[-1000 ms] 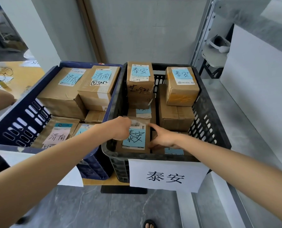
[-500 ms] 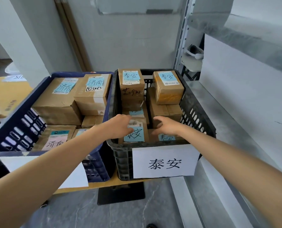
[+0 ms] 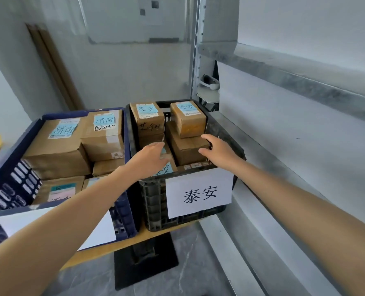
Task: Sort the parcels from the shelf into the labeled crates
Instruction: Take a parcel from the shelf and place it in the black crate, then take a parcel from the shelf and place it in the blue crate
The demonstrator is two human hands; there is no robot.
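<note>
Vs 1 s ago, left hand (image 3: pixel 150 160) & right hand (image 3: pixel 219 151) had eased off the parcel (image 3: pixel 166 169) w/ loose, empty grip; it lay front-left in the black crate (image 3: pixel 152 201), mid-frame, so placement looked done.

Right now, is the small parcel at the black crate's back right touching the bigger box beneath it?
Touching. The head view shows the small parcel resting flat on the bigger box, no gap.
</note>
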